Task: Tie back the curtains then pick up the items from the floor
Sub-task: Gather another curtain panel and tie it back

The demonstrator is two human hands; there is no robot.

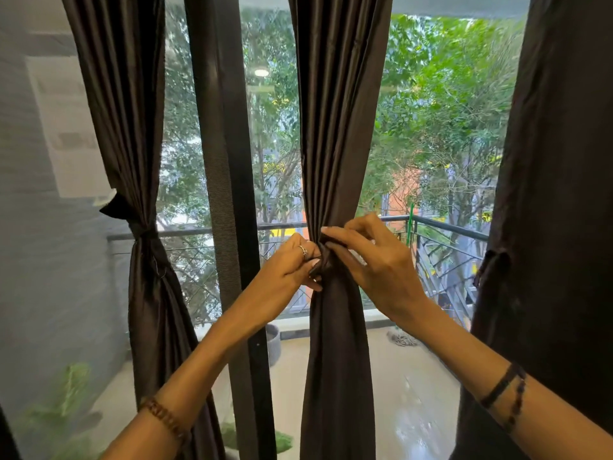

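Tall glass window point(272, 161) fills most of frame, w/ a dark vertical frame post point(225, 194) left of centre. Daylight comes in thru the glass; a round ceiling-light reflection point(261, 73) shows upper centre. Outside: green trees point(441, 111) upper right, dark metal balcony railing point(444, 227) across mid-frame, wet-looking pale balcony floor point(408, 393) lower right, grey ribbed pot point(272, 343) by the post. Grey wall point(30, 260) at left edge, blurred.

My one head view looks straight ahead, slightly down, close on the middle curtain point(335, 144), window point(441, 127) far behind.
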